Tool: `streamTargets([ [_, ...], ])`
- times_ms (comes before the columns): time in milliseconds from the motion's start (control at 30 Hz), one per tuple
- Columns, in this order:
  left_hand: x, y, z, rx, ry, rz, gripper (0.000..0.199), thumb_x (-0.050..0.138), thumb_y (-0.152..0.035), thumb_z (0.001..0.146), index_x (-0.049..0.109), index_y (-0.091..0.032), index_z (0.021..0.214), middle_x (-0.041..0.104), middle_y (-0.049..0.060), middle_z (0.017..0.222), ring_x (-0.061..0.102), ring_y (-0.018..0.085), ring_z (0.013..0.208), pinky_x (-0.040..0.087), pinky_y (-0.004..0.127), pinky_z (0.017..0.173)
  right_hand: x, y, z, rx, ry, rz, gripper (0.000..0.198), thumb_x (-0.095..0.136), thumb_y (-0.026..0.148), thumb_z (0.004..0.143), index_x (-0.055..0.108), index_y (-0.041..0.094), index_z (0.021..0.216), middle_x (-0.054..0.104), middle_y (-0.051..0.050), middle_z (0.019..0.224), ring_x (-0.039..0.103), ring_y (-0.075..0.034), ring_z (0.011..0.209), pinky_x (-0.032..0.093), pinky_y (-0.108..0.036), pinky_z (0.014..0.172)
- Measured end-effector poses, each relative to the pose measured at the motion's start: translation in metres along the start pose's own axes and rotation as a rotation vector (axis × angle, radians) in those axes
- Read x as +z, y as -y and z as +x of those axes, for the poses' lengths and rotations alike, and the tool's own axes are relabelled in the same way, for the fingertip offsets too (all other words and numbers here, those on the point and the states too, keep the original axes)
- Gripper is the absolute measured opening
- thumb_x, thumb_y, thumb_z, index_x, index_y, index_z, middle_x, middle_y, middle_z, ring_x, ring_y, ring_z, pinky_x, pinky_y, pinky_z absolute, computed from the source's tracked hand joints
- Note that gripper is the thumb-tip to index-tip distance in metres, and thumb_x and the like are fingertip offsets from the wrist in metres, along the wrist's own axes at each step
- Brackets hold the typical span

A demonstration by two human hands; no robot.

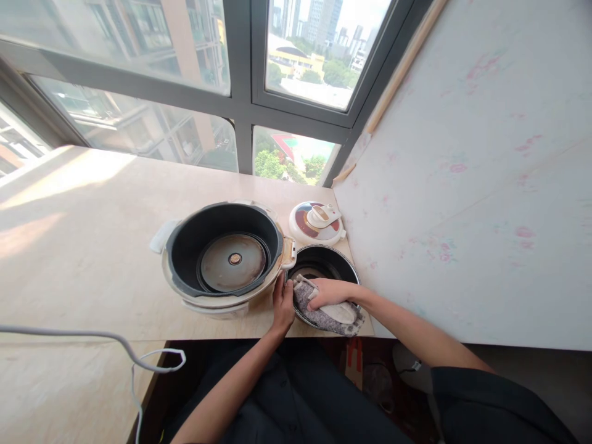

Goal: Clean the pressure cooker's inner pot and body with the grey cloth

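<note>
In front of me on the right stands a black inner pot [340, 259] with a pale, speckled rim. My right hand [330, 293] is closed around a grey, fuzzy cloth [330, 316] with a pale patch, reaching over the pot's near side; part of the cloth hangs over the rim. Against the pot's left outer side rests my left hand [283, 308], its fingers stretched out and lying along the wall. The white electric cooker body [222, 301] sits just left of that hand, uncovered, its dark cavity showing a round heating plate [234, 262].
A white and brown cooker lid [318, 222] lies behind the pot, near the papered wall [462, 185] on the right. Windows [296, 114] border the back of the pale counter [92, 246]. A grey cable [92, 333] crosses the front left. Things stand below the counter edge.
</note>
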State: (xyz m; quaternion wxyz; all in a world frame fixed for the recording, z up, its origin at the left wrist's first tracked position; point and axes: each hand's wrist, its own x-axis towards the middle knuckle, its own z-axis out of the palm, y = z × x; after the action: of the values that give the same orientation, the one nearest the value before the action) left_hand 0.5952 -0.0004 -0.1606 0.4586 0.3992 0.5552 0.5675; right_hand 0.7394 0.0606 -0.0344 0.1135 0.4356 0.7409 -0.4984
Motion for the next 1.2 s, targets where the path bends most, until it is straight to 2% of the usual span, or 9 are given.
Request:
streamTargets([
  [133, -0.001, -0.003, 0.000, 0.031, 0.007, -0.005, 0.054, 0.047, -0.052, 0.096, 0.057, -0.020, 0.138, 0.053, 0.009, 0.147, 0.043, 0.025, 0.142, 0.028, 0.042, 0.123, -0.009, 0.000, -0.010, 0.098, 0.148, -0.355, 0.047, 0.072, 0.031, 0.069, 0.065, 0.021, 0.114, 0.071, -0.005, 0.106, 0.067, -0.025, 0.095, 0.048, -0.029, 0.078],
  [233, -0.002, -0.003, 0.000, 0.048, 0.016, -0.007, 0.054, 0.048, -0.052, 0.096, 0.057, -0.020, 0.139, 0.053, 0.010, 0.147, 0.044, 0.025, 0.142, 0.028, 0.043, 0.122, -0.013, 0.001, -0.014, 0.222, 0.179, -0.609, 0.045, 0.073, 0.028, 0.069, 0.068, 0.023, 0.114, 0.072, -0.008, 0.106, 0.068, -0.030, 0.096, 0.048, -0.030, 0.072],
  [333, -0.005, -0.002, 0.002, 0.074, 0.036, -0.004, 0.056, 0.049, -0.053, 0.096, 0.057, -0.019, 0.139, 0.052, 0.011, 0.148, 0.044, 0.025, 0.141, 0.029, 0.043, 0.122, -0.013, 0.001, -0.017, 0.322, 0.122, -0.810, 0.043, 0.071, 0.021, 0.074, 0.069, 0.024, 0.117, 0.070, -0.013, 0.111, 0.068, -0.033, 0.100, 0.048, -0.034, 0.073],
  [467, -0.008, -0.004, 0.003, 0.108, 0.074, 0.014, 0.055, 0.049, -0.052, 0.096, 0.058, -0.019, 0.139, 0.053, 0.012, 0.147, 0.043, 0.026, 0.142, 0.029, 0.043, 0.122, -0.014, -0.004, -0.016, 0.347, -0.049, -0.975, 0.033, 0.060, 0.012, 0.086, 0.072, 0.021, 0.115, 0.067, -0.017, 0.112, 0.065, -0.034, 0.105, 0.046, -0.040, 0.083],
  [633, -0.008, -0.005, 0.004, 0.104, 0.066, 0.003, 0.055, 0.051, -0.053, 0.095, 0.059, -0.020, 0.138, 0.055, 0.011, 0.145, 0.044, 0.026, 0.142, 0.028, 0.044, 0.122, -0.015, -0.016, -0.007, 0.213, -0.210, -1.083, 0.029, 0.048, 0.011, 0.094, 0.073, 0.015, 0.108, 0.065, -0.018, 0.110, 0.058, -0.032, 0.106, 0.039, -0.042, 0.084],
  [967, -0.008, -0.005, 0.004, 0.087, 0.062, -0.005, 0.058, 0.051, -0.056, 0.093, 0.060, -0.019, 0.137, 0.056, 0.012, 0.144, 0.044, 0.028, 0.141, 0.027, 0.045, 0.122, -0.015, -0.027, 0.031, -0.157, -0.459, -1.153, 0.037, 0.031, 0.016, 0.103, 0.067, 0.013, 0.113, 0.060, -0.016, 0.105, 0.048, -0.026, 0.097, 0.032, -0.039, 0.078],
  [1067, -0.008, -0.005, 0.005, 0.091, 0.072, 0.010, 0.057, 0.051, -0.055, 0.094, 0.061, -0.019, 0.136, 0.055, 0.012, 0.145, 0.044, 0.028, 0.141, 0.027, 0.046, 0.122, -0.009, -0.031, 0.046, -0.305, -0.479, -1.129, 0.036, 0.032, 0.019, 0.105, 0.066, 0.015, 0.117, 0.060, -0.014, 0.104, 0.046, -0.025, 0.096, 0.032, -0.038, 0.078],
  [1200, -0.008, -0.003, 0.005, 0.090, 0.064, 0.007, 0.058, 0.052, -0.056, 0.093, 0.061, -0.018, 0.135, 0.056, 0.013, 0.144, 0.045, 0.029, 0.140, 0.029, 0.045, 0.121, 0.006, -0.041, 0.061, -0.452, -0.413, -1.111, 0.034, 0.035, 0.023, 0.105, 0.066, 0.018, 0.117, 0.061, -0.012, 0.107, 0.046, -0.023, 0.095, 0.034, -0.037, 0.080],
])
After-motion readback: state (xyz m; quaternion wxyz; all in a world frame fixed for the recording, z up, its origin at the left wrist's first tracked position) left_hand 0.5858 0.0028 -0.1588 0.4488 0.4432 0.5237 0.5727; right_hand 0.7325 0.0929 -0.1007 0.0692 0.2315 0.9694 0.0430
